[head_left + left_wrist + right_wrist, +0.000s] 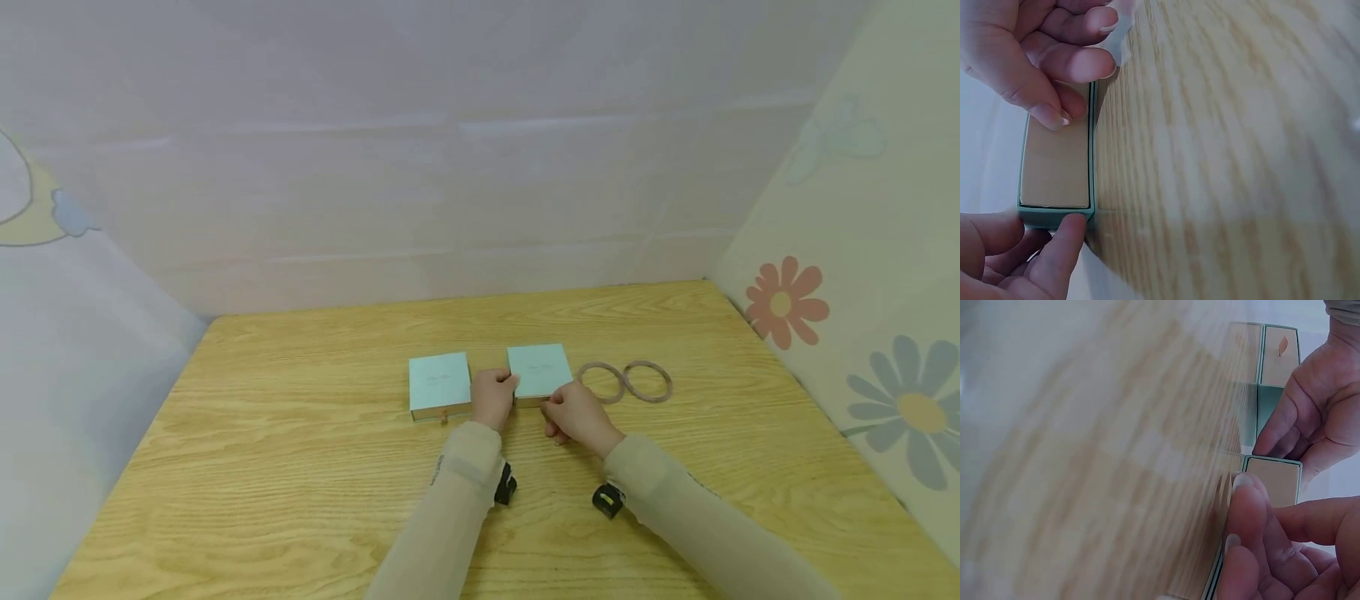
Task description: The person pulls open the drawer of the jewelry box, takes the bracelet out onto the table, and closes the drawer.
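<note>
A pale mint drawer-style gift box [539, 367] lies flat on the table, its tan drawer front [1057, 165] facing me. My left hand [493, 400] grips the box's left side, thumb and fingers around its front corner. At the drawer front, my right hand [579, 417] pinches with thumb and index finger together; the pull tab there is hidden by the fingertips. The drawer front sits flush in its mint sleeve. A second matching box [440, 381] lies to the left, a small tan pull tab [1283, 345] showing on its front.
Two pinkish-brown bangle-like rings [648, 381] lie side by side, right of the held box. The wood-grain table [285, 467] meets a pale wall [450, 200] at the back. A flower-printed wall [900, 275] stands on the right.
</note>
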`<state>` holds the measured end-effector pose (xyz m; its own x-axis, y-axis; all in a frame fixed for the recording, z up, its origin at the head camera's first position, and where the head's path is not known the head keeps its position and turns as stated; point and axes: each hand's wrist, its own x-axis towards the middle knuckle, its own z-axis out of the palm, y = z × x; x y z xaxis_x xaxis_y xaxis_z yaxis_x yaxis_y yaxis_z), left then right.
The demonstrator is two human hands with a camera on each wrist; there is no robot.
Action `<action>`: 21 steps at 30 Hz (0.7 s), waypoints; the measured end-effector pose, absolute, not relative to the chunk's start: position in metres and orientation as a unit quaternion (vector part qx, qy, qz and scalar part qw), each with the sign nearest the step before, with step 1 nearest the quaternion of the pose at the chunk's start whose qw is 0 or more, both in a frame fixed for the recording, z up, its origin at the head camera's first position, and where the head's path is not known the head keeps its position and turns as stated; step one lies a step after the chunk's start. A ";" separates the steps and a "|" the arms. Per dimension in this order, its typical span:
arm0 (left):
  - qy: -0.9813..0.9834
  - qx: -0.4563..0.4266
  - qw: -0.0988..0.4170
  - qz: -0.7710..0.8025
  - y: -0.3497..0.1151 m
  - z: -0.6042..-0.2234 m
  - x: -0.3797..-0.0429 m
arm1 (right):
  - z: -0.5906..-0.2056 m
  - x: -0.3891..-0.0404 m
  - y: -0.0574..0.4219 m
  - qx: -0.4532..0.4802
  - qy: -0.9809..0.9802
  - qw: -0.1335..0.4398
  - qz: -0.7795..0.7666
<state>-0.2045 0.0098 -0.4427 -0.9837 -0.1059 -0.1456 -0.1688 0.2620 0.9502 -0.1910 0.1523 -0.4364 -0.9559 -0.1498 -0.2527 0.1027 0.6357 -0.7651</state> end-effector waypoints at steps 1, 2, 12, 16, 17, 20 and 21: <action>0.794 -0.088 0.025 0.601 0.010 -0.441 -0.204 | -0.437 -0.191 0.152 -0.013 0.892 0.148 -0.427; 0.794 -0.090 0.026 0.600 0.011 -0.440 -0.203 | -0.437 -0.192 0.152 -0.012 0.891 0.149 -0.428; 0.820 -0.065 0.027 0.568 0.008 -0.441 -0.208 | -0.439 -0.193 0.155 0.000 0.892 0.151 -0.426; 0.827 -0.037 0.041 0.559 0.004 -0.435 -0.208 | -0.437 -0.192 0.157 -0.004 0.894 0.148 -0.423; 0.832 -0.030 0.040 0.553 0.003 -0.431 -0.208 | -0.436 -0.191 0.157 -0.009 0.895 0.146 -0.422; 0.836 -0.015 0.047 0.546 -0.003 -0.419 -0.205 | -0.430 -0.189 0.160 -0.036 0.905 0.125 -0.404; 0.836 -0.011 0.046 0.546 -0.005 -0.415 -0.205 | -0.428 -0.188 0.160 -0.046 0.911 0.112 -0.394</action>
